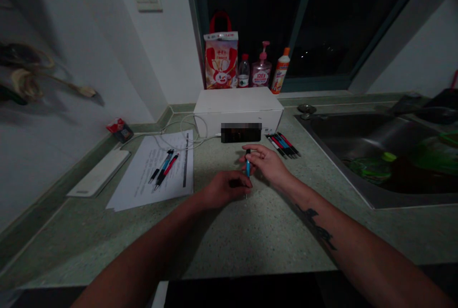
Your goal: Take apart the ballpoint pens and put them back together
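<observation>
Over the middle of the counter, my right hand [266, 162] holds a blue pen barrel [248, 169] with a black upper end, kept roughly upright between thumb and fingers. Just below it, my left hand [227, 189] is closed in a pinch at the barrel's lower end. A tiny thin tip shows under those fingers, too small to name. Right of the hands lies a row of several pens [283, 145], red, blue, black and white. On the printed paper [143, 155] at left rest a blue pen piece [165, 159], a red and black pen [167, 170] and a short black piece [153, 176].
A phone [241, 134] on a cable leans against a white box [236, 100]. Bottles [261, 72] and a red bag [221, 62] stand behind it. The sink [336, 155] is at right. A white flat device [100, 174] and a small red packet [119, 130] lie left.
</observation>
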Demonstrator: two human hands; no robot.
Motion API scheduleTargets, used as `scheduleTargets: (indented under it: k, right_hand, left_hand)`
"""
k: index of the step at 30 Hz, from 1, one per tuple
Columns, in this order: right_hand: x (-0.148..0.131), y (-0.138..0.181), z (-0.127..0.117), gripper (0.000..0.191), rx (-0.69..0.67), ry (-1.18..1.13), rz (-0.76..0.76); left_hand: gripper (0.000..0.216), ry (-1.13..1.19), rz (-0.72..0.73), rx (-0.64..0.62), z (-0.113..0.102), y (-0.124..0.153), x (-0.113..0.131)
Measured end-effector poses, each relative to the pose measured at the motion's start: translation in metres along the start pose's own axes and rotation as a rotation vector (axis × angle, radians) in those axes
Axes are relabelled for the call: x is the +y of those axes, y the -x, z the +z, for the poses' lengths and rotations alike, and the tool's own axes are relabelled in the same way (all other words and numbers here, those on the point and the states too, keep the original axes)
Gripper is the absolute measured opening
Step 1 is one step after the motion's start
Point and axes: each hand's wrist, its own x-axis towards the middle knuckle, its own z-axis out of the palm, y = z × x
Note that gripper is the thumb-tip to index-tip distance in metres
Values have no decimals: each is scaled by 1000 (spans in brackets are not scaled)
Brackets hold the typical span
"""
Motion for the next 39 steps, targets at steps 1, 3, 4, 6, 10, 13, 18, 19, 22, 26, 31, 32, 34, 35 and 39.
scheduleTargets:
  k: [1, 3, 4, 6, 10, 13, 18, 19, 22, 26, 31, 32, 34, 35, 39]
  right_hand:
    - [0, 0, 0, 42, 9, -3, -9]
    - [-2, 0, 0, 44, 25, -4, -23]
    - [-2, 1, 0, 45, 30, -2, -28]
    - [-4, 1, 0, 44, 23, 12, -30]
    - [-6, 2, 0, 52, 2, 29, -38]
    - [-5, 3, 0, 66, -69, 33, -17]
    - [6, 2, 2, 45, -192, 146, -55]
    - [7, 1, 1, 44, -180, 183, -68]
    - [7, -2, -7, 44, -52, 370, -132]
    - [-5, -7, -30, 48, 294, 832, -224]
    - [-20, -11, -64, 39, 515, 1210, -107]
    - [-21, -11, -69, 40, 551, 1265, -64]
    - [-21, -13, -79, 43, 594, 1353, 36]
    - [-20, -13, -82, 45, 600, 1387, 76]
    - [-13, -15, -92, 45, 558, 1486, 118]
  left_hand:
    - [13, -3, -1, 6, 0, 0, -1]
    - [12, -9, -4, 16, 0, -1, -2]
    - [12, -9, -5, 17, 0, -1, -2]
    - [12, -10, -4, 6, -1, -1, -3]
    - [11, -39, 4, 9, -1, -1, -4]
    - [11, -56, 54, 69, -2, -3, -6]
    - [14, -131, 96, 111, -6, -7, -14]
    - [16, -158, 88, 106, -6, -8, -15]
    - [24, -240, 69, 124, -7, -7, -13]
    - [21, -294, 87, 212, -11, -5, -8]
    - [17, -328, 113, 299, -18, -7, -11]
    - [17, -331, 113, 308, -19, -7, -12]
    - [17, -331, 112, 314, -20, -7, -13]
    - [16, -330, 111, 312, -20, -7, -13]
    - [17, -334, 111, 310, -20, -6, -11]
